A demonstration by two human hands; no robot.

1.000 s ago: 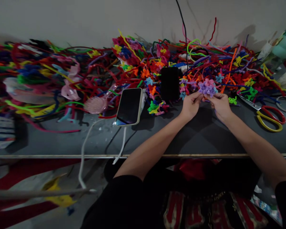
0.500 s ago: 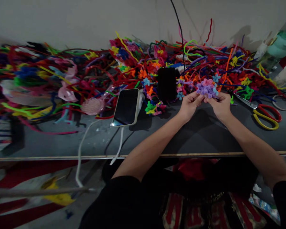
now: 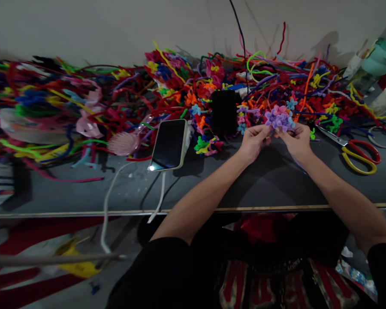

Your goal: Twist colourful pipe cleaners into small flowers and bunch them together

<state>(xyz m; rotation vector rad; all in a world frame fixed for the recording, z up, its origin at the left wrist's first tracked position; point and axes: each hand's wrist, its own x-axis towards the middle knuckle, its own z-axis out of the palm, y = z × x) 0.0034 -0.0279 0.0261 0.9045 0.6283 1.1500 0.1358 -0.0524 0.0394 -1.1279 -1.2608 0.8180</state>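
Both hands meet over the table in front of the heap of pipe cleaners (image 3: 266,81). Between them is a pipe-cleaner flower cluster (image 3: 278,119), mostly lilac with pink at the top and light blue at the right. My left hand (image 3: 254,139) pinches it from the left side, thumb and forefinger closed at its lower edge. My right hand (image 3: 297,139) grips it from the right with the fingers curled and the thumb pointing inward. The fingertips partly hide its underside. A thin purple stem shows below, beside my right wrist.
Scissors (image 3: 360,156) with red and yellow handles lie right of my right hand, near a grey ring (image 3: 382,137). A phone (image 3: 169,145), a black rectangular object (image 3: 224,112) and a pink hairbrush (image 3: 124,143) are to the left. A white cable (image 3: 106,206) hangs over the table edge.
My left hand has shifted slightly left and down, its fingers a little lower on the cluster. The cluster has tilted slightly, and more of the purple stem shows by the right wrist.
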